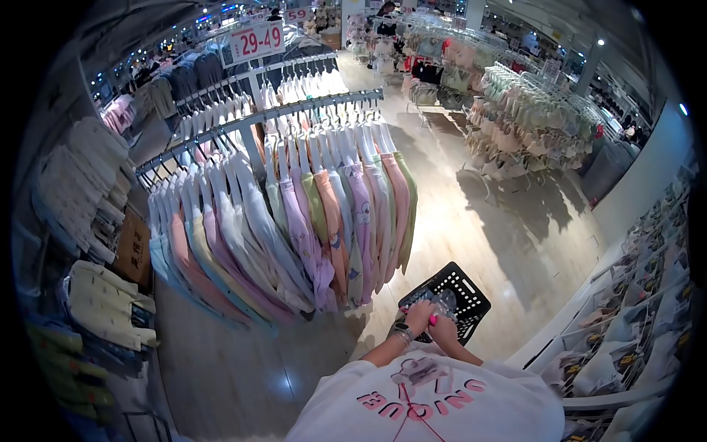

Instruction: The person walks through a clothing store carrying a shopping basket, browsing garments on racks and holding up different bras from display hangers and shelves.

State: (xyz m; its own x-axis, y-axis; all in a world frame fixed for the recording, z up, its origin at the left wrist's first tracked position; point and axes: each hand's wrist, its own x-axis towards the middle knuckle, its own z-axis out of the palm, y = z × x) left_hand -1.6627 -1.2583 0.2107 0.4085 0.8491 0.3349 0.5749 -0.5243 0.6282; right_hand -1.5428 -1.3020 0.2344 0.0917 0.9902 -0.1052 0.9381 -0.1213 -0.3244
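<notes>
A black plastic basket [471, 300] with a perforated wall is just in front of my body. Inside it lies something wrapped in clear plastic [445, 300]. My left hand [420, 315], with a watch and bracelet at the wrist, is closed over the basket's near side. Close beside it is my right hand [444, 330], its fingers curled too. Between the two hands shows a small bright pink piece [433, 320], too small to name. What each hand grips is mostly hidden by the fingers.
A rack [258, 118] of pastel tops on hangers stands ahead left, under a price sign [256, 43]. Racks of small garments [526, 125] stand ahead right. Packaged goods [626, 317] line the right wall. Folded clothes [107, 306] and a cardboard box [132, 247] are left.
</notes>
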